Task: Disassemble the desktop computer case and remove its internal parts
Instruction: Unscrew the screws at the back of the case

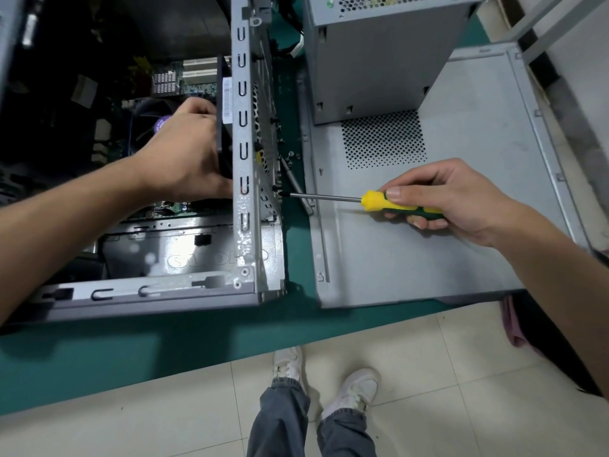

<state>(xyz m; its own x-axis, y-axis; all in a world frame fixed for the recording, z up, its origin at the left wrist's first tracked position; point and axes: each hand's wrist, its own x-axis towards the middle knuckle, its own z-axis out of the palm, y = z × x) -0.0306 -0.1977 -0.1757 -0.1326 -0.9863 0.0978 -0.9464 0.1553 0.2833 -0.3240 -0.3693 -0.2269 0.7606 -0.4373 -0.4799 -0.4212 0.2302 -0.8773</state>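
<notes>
The open grey computer case [244, 206] lies on the green table, its rear panel facing right. Inside it, my left hand [188, 153] grips a black case fan [224, 127] held flat against the inner side of that panel. My right hand [451, 196] is shut on a screwdriver [379, 203] with a yellow and green handle. Its shaft runs level to the left, and the tip touches a black screw [280, 192] on the outside of the rear panel. The motherboard [171, 79] shows deeper in the case.
The removed grey side panel [428, 258] lies flat on the right, with a power supply box [379, 54] standing on its far end. Loose screws [290, 155] and a metal strip lie between case and panel. The table edge [197, 357] runs near my feet.
</notes>
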